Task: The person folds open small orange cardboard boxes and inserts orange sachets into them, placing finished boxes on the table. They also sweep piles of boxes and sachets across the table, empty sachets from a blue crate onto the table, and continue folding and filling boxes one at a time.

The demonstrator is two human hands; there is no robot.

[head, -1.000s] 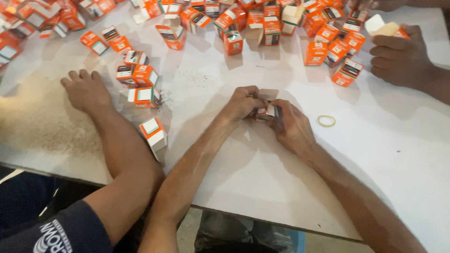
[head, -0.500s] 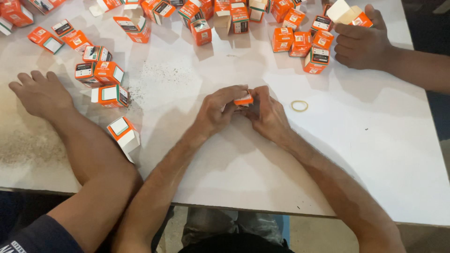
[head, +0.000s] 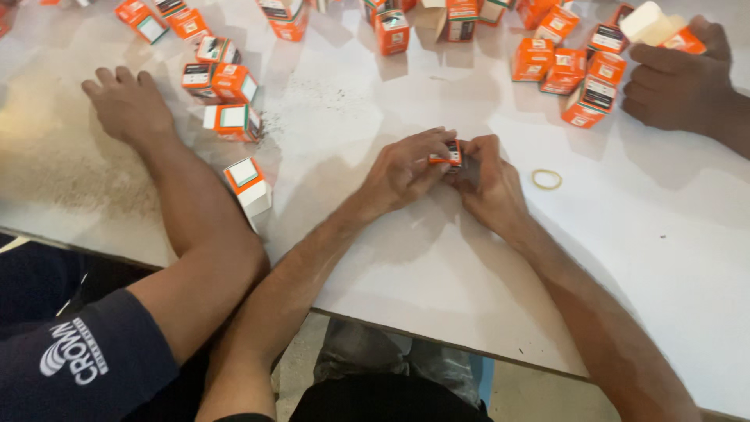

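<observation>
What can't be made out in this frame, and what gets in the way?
- Small orange box, head view: mostly covered by the left hand and right hand; whether it is open cannot be told.
- Right fingertips: tucked behind the box.
- Co-worker's hand, upper right: cut off by the frame edge; its fingers cover much of its orange box.
- Orange boxes along the top: cropped by the edge.
- Box labels: too small.

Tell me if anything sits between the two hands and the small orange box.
Nothing visible does. The left hand and right hand both already grip the small orange box between their fingertips; the rubber band lies apart, to the right.
</observation>
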